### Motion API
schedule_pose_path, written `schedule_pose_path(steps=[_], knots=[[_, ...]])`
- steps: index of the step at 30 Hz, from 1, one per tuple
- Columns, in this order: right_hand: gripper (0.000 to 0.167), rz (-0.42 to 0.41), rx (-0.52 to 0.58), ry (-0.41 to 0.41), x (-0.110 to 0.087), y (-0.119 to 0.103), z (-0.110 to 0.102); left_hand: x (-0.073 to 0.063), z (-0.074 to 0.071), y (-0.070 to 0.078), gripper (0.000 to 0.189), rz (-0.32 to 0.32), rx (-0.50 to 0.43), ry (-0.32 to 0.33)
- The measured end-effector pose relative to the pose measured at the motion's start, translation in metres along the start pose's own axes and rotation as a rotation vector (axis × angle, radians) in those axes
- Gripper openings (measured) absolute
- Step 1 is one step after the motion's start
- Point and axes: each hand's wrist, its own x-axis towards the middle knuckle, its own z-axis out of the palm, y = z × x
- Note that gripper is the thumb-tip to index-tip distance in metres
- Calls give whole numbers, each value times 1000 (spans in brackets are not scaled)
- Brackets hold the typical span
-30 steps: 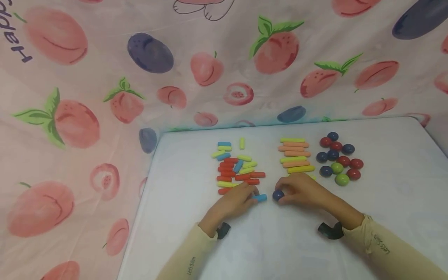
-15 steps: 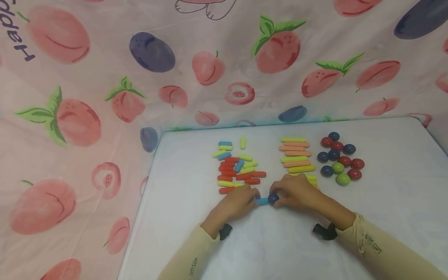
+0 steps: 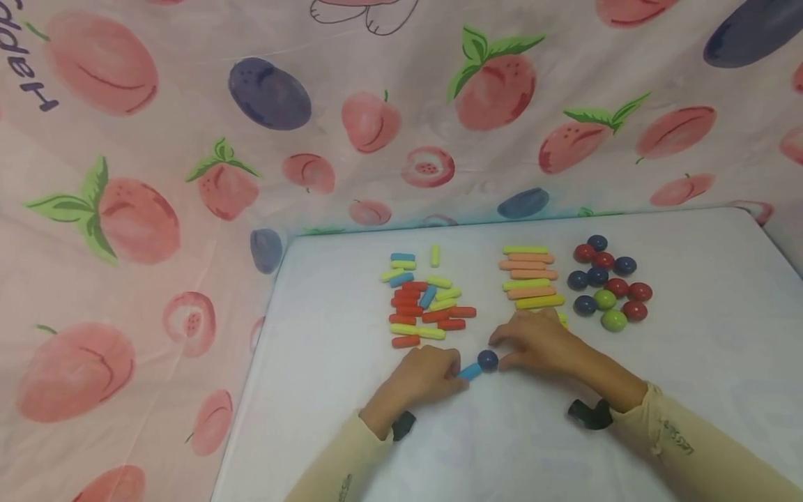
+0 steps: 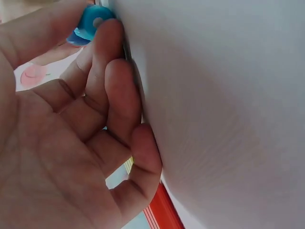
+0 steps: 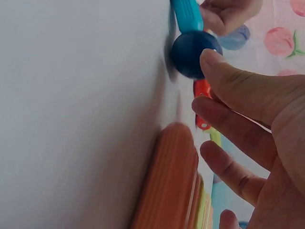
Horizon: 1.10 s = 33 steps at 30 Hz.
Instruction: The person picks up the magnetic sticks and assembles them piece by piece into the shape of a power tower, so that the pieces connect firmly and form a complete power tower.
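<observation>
My left hand (image 3: pixel 423 376) pinches a short blue ribbed rod (image 3: pixel 469 371) between thumb and fingers, low over the table. At the rod's far end a dark blue ball (image 3: pixel 487 360) touches it; in the right wrist view the rod (image 5: pixel 188 15) meets the ball (image 5: pixel 194 53) end-on. My right hand (image 3: pixel 542 345) is beside the ball with its fingers spread apart. Its thumb (image 5: pixel 212 56) lies over the ball's edge, and the other fingers stand clear. In the left wrist view, the rod's round end (image 4: pixel 97 20) shows between thumb and index finger.
Short red, yellow and blue rods, such as a red rod (image 3: pixel 406 341), lie beyond the left hand. Longer orange and yellow rods (image 3: pixel 533 275) lie in a column beyond the right hand. Red, blue and green balls (image 3: pixel 614 320) cluster farther right. A fruit-print cloth (image 3: pixel 376 70) hangs behind the table.
The right hand has brought the dark blue ball leftward against the blue rod, then spread its fingers from it. The left hand has drawn slightly nearer me, and the rod has tilted.
</observation>
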Motion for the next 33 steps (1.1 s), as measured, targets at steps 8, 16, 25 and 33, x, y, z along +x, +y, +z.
schedule_pose_path(steps=[8, 16, 25, 33], knots=[[28, -35, 3, 7, 0, -2, 0, -2, 2, 6, 24, -25, -5, -25], [28, -31, -5, 14, 3, -7, 4, 4, 0, 8, 41, 6, -60, 9], [32, -25, -19, 7, 3, -10, 8, -2, -8, 1, 30, -11, -119, 83], [30, 27, -56, 30, 1, -10, 2, -3, -32, -25, 27, -143, 27, 298]])
